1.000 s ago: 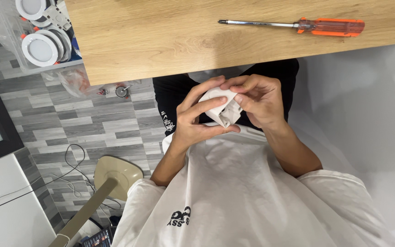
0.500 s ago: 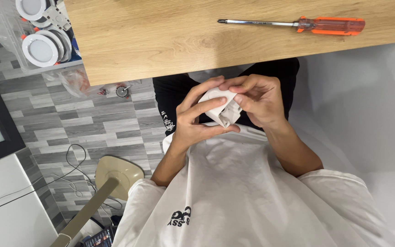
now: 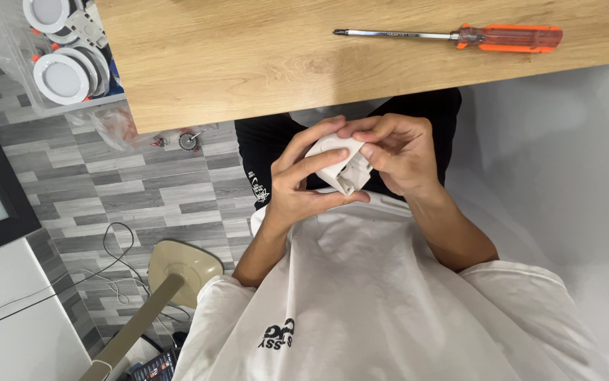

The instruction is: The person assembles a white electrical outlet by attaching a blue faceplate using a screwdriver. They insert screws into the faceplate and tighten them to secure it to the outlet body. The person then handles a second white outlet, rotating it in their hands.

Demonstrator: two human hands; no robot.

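An orange-handled screwdriver (image 3: 460, 35) lies on the wooden table (image 3: 248, 63).

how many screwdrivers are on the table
1. The screwdriver, with an orange handle, lies on the wooden table near its far right end, tip pointing left. Neither the left hand nor the right hand touches it; both hold a small white part.

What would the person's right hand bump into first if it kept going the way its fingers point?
The right hand points toward the left hand, so it would likely press first into the small white part held between them.
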